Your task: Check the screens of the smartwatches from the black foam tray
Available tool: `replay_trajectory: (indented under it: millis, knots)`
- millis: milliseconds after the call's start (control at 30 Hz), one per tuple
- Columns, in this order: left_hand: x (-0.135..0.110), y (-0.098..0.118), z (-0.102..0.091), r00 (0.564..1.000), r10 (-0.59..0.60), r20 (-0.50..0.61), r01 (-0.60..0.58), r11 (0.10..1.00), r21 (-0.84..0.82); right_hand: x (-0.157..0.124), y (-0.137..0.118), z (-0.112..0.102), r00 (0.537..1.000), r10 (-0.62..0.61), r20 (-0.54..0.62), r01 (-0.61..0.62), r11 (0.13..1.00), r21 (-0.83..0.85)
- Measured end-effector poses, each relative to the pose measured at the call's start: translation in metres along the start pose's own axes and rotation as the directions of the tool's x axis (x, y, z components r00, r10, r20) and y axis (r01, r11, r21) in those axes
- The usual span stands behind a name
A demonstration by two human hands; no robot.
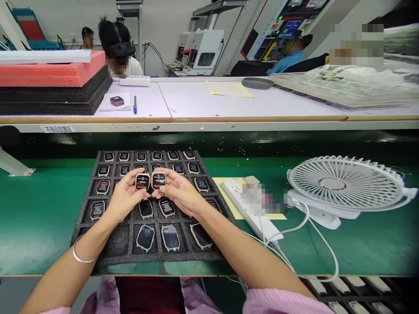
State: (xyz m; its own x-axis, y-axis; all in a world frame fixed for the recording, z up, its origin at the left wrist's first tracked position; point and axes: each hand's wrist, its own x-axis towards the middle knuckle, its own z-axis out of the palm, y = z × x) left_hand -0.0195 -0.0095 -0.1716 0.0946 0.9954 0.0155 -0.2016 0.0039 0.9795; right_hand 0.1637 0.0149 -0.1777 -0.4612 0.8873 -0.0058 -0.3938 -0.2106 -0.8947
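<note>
Side by side above a dark foam tray [118,239], my two hands each hold a smartwatch without a strap. My left hand [126,195] pinches one smartwatch [142,181] between thumb and fingers. The other smartwatch [159,180] is gripped by my right hand [180,192]. Both screens are lit, with white text and a red and green strip at the bottom. Several more watch bodies sit in the tray's compartments; many show white text, while a front-row watch [170,238] has a dark screen. My hands and forearms hide some compartments.
Right of the tray are a white power strip [235,196] with cables and a white fan [343,187]. A raised shelf [193,104] runs behind, bearing foam sheets [49,93], a blue pen [135,104] and a plastic tray [347,89]. Other people sit beyond it.
</note>
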Motion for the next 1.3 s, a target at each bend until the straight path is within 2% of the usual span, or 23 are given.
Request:
replay_trajectory:
  millis: [433, 1300]
  knots:
    - [-0.0017, -0.0002, -0.0035, 1.0, -0.012, 0.004, 0.012, 1.0, 0.008, -0.0001, 0.0002, 0.0005, 0.999, -0.025, -0.024, 0.023, 0.999, -0.048]
    - [-0.0015, 0.0032, -0.0003, 1.0, -0.017, -0.026, 0.019, 0.996, 0.084, -0.0011, 0.0001, 0.0011, 0.998, 0.04, -0.049, -0.043, 0.996, -0.077]
